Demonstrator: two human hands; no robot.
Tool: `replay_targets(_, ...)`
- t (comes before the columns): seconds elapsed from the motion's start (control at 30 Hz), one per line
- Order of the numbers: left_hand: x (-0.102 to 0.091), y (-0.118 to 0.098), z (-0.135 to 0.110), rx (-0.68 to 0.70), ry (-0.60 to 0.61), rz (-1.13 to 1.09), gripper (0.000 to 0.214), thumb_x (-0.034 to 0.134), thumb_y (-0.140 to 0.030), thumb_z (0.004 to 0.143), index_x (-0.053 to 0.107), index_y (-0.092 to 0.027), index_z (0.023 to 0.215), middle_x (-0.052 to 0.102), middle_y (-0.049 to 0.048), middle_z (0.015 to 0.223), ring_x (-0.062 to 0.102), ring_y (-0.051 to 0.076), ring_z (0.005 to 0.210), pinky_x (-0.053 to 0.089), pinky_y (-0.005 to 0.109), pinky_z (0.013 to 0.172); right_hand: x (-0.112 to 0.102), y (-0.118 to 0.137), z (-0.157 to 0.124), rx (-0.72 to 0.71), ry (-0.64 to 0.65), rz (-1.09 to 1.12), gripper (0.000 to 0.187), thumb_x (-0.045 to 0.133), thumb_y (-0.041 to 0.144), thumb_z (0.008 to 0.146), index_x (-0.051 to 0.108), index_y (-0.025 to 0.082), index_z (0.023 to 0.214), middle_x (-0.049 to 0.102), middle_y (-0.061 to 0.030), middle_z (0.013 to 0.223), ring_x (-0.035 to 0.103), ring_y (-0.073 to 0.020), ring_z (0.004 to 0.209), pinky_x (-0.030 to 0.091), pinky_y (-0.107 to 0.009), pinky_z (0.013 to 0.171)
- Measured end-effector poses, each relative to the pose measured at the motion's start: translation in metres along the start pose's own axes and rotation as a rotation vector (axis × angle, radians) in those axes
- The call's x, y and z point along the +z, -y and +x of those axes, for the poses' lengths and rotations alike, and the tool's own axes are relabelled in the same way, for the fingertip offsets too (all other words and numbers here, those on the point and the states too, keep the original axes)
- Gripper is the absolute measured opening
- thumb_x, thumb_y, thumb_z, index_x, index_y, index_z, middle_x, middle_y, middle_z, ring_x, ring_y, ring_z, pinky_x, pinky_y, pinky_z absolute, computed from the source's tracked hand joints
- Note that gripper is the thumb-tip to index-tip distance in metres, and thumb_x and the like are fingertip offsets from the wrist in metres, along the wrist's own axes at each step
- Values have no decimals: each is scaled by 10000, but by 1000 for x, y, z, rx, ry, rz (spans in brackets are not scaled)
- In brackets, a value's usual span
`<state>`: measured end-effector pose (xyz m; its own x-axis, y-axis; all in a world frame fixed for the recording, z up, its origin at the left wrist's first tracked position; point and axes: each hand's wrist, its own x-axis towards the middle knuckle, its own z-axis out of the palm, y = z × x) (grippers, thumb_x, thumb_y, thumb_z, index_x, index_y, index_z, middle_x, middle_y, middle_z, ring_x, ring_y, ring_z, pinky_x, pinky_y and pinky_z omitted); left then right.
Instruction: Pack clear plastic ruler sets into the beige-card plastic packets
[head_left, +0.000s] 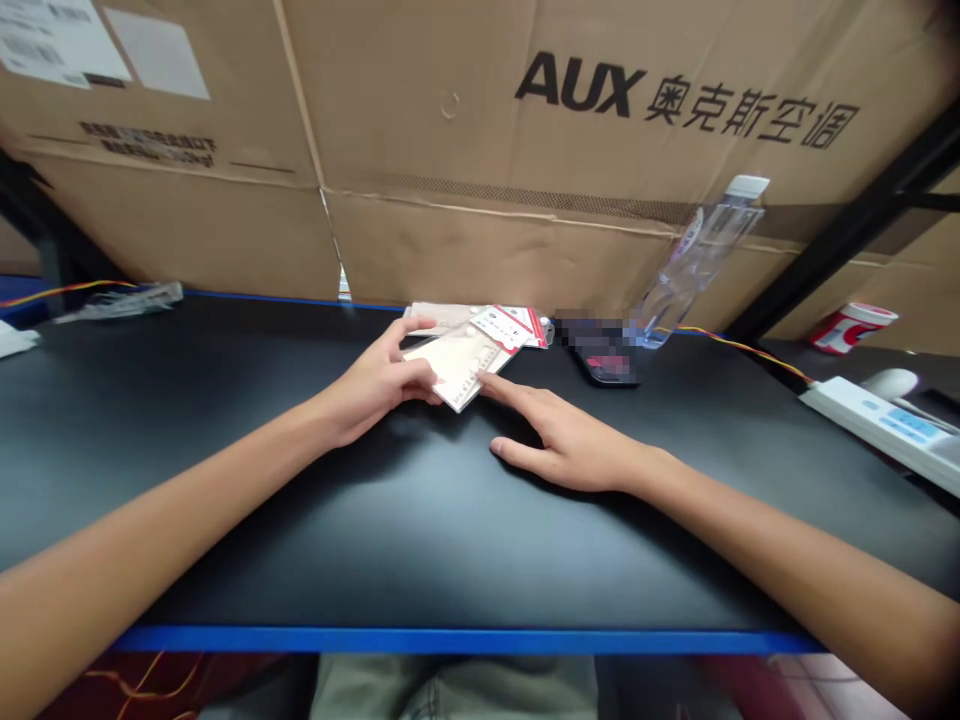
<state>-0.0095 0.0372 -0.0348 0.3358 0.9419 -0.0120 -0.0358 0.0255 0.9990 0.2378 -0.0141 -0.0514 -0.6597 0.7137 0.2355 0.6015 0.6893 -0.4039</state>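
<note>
My left hand (379,382) grips a cream card in a clear plastic sleeve (457,362) by its edges, just above the black tabletop (465,545). The tip of my right index finger touches the sleeve's lower corner. The rest of my right hand (562,440) rests spread near the card, holding nothing. Behind the held card lie a similar pale card (439,318) and a red-and-white printed card (521,325), partly hidden by it.
A phone (604,365) lies on the table to the right, its surface blurred. A clear plastic bottle (694,265) leans against a large AUX cardboard box (480,120). A white power strip (877,430) with an orange wire sits at right; a red-and-white can (853,328) lies beyond it.
</note>
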Motion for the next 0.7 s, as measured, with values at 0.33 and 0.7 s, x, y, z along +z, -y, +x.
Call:
replay_targets(0.33, -15, -6, 11, 152, -141, -248, 662, 677, -56, 661, 526, -318, 1250, 542, 8, 1446, 521, 222, 1334, 413, 393, 1135, 0, 0, -2, -4, 13, -32, 617, 517, 388, 974, 346, 220, 1542, 315, -116, 1607, 365, -278, 1458, 352, -477, 1177)
replay_targets(0.7, -32, -7, 20, 38, -124, -158, 208, 677, -101, 727, 716, -173, 919, 707, 96, 1217, 592, 245, 1255, 458, 327, 1109, 1, -1, -1, -20, 1, -48, 508, 507, 408, 977, 502, 195, 1439, 465, -141, 1518, 436, -284, 1409, 384, -486, 1158)
